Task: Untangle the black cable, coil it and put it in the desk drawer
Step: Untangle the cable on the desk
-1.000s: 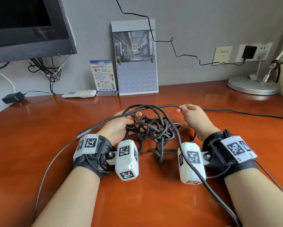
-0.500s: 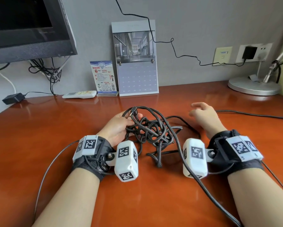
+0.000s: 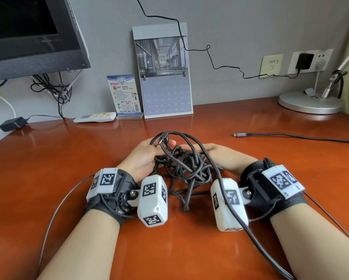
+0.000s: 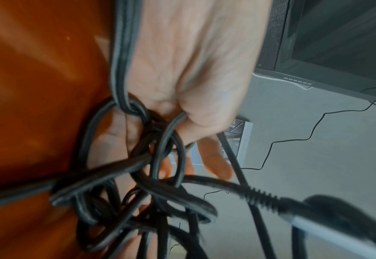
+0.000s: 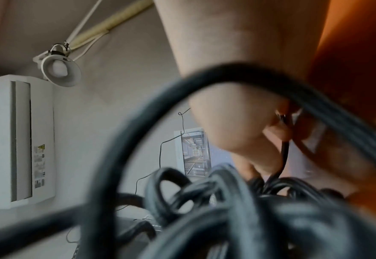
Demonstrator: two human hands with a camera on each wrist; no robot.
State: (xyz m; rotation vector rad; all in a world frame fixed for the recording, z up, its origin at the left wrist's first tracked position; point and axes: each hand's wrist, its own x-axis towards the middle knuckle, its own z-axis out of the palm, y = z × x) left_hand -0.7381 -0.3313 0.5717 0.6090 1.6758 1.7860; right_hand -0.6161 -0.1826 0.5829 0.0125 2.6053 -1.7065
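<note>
cable (image 3: 186, 167) sits as a knotted bundle on desk (image 3: 48, 168), between both hands. left hand (image 3: 144, 156) fingers curl round strands near plug (image 3: 165, 138), likely anchoring it. right hand (image 3: 223, 156) pinches a strand, judged to work loops loose.

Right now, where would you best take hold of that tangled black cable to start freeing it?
Probably at the angled plug sticking up on top of the black cable tangle, beside the left hand. Pinch it from above: it is a free end, clear of the knots.
</note>
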